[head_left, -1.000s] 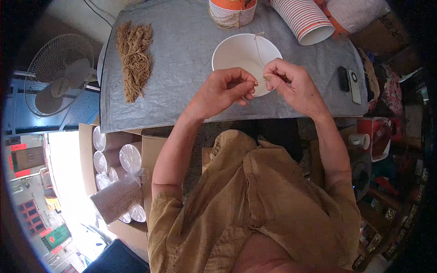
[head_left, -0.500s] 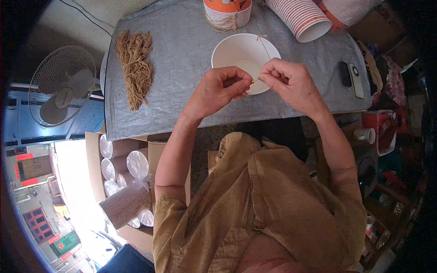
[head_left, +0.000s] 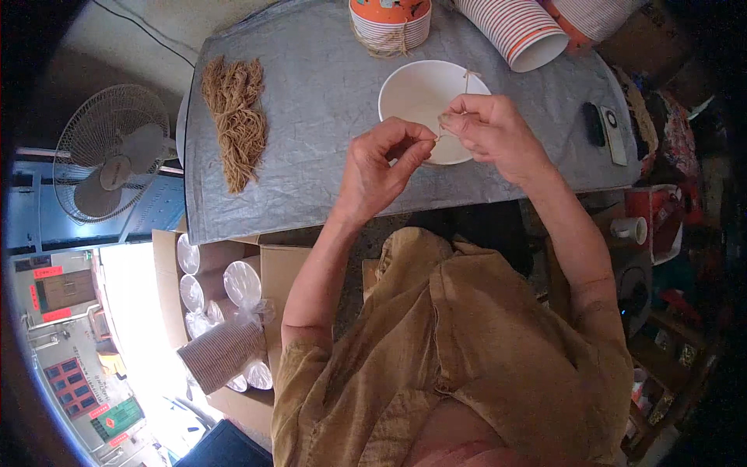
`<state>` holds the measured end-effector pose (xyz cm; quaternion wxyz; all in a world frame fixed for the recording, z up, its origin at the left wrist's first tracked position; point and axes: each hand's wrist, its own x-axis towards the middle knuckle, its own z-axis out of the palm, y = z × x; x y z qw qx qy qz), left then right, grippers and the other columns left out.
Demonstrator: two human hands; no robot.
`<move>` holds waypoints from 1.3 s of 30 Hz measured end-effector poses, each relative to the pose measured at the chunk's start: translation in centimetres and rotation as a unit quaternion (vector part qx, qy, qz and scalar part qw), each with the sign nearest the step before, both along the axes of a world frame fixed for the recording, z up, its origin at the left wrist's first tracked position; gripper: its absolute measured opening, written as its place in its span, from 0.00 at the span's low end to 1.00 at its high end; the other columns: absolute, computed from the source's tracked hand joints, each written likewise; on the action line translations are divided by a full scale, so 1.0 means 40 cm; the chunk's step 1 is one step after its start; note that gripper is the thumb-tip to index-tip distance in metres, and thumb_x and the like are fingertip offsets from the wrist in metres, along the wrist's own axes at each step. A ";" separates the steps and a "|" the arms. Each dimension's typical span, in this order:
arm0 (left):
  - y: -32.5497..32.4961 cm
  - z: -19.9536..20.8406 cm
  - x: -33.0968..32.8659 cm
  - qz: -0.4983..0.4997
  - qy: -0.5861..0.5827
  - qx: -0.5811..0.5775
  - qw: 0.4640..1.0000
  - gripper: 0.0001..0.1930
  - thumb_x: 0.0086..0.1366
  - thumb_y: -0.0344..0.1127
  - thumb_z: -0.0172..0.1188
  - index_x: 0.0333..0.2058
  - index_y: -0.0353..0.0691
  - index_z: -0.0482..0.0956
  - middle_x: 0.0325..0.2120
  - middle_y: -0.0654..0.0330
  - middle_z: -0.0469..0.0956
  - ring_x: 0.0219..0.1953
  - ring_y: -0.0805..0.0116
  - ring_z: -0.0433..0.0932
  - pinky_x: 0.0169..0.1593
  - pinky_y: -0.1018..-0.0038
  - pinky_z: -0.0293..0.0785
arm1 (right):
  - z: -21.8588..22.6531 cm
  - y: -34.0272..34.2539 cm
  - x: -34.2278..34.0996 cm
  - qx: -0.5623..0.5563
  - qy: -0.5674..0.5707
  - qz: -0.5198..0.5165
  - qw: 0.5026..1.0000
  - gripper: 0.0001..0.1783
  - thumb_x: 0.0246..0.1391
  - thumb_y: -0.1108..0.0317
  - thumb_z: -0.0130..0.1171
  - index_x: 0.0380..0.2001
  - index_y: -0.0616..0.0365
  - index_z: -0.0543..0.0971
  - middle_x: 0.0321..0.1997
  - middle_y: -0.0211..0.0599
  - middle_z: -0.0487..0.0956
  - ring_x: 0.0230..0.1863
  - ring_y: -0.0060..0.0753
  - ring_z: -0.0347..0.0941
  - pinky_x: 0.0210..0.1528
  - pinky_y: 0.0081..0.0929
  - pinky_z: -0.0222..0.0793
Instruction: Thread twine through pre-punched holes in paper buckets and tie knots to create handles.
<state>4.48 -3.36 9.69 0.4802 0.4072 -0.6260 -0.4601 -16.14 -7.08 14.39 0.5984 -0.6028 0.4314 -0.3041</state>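
Note:
Over the near rim of a white paper bucket, both my hands pinch a thin tan string. One part of that string is fixed at the bucket's far right rim and runs down to my fingers. My left hand closes thumb and forefinger on the string at the near rim. Just right of it, my right hand is closed on the string too, partly covering the bucket's right side. A bundle of tan strings lies on the table's left.
The table has a grey cover. At its back stand an orange and white tub tied with string and a stack of paper buckets. A remote control lies at right. A fan and a carton of wrapped cup stacks are left.
My right hand has lifted and turned slightly, with the fingers curling more around the string. My left hand stays pinched. The view has shifted a little.

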 end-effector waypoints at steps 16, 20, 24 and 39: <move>0.016 -0.018 -0.035 0.103 -0.017 -0.111 0.988 0.05 0.60 0.23 0.65 0.36 0.34 0.82 0.29 0.58 0.82 0.31 0.71 0.82 0.36 0.75 0.79 | -0.012 0.005 0.010 0.112 -0.048 -0.008 0.993 0.10 0.62 0.64 0.59 0.37 0.60 0.77 0.16 0.13 0.61 0.13 0.06 0.50 0.14 0.13 0.42; 0.015 -0.008 -0.034 0.087 -0.057 -0.155 0.982 0.05 0.59 0.21 0.64 0.35 0.35 0.82 0.31 0.56 0.81 0.33 0.68 0.82 0.37 0.74 0.80 | -0.033 -0.005 0.000 0.134 -0.084 -0.007 0.987 0.10 0.62 0.64 0.60 0.37 0.60 0.78 0.16 0.12 0.62 0.13 0.05 0.49 0.14 0.13 0.41; 0.015 -0.006 -0.038 0.094 -0.062 -0.190 0.975 0.06 0.59 0.21 0.65 0.35 0.35 0.81 0.32 0.56 0.81 0.33 0.68 0.83 0.37 0.74 0.80 | -0.038 -0.003 0.004 0.143 -0.084 0.003 0.986 0.09 0.62 0.64 0.59 0.38 0.60 0.78 0.16 0.13 0.62 0.12 0.05 0.49 0.13 0.13 0.42; 0.019 -0.019 -0.049 0.149 -0.078 -0.191 0.967 0.04 0.60 0.23 0.65 0.34 0.35 0.79 0.30 0.58 0.82 0.33 0.71 0.83 0.35 0.76 0.80 | -0.019 -0.006 0.001 0.153 -0.047 0.006 0.987 0.10 0.62 0.64 0.59 0.35 0.60 0.78 0.15 0.13 0.61 0.12 0.06 0.49 0.13 0.13 0.42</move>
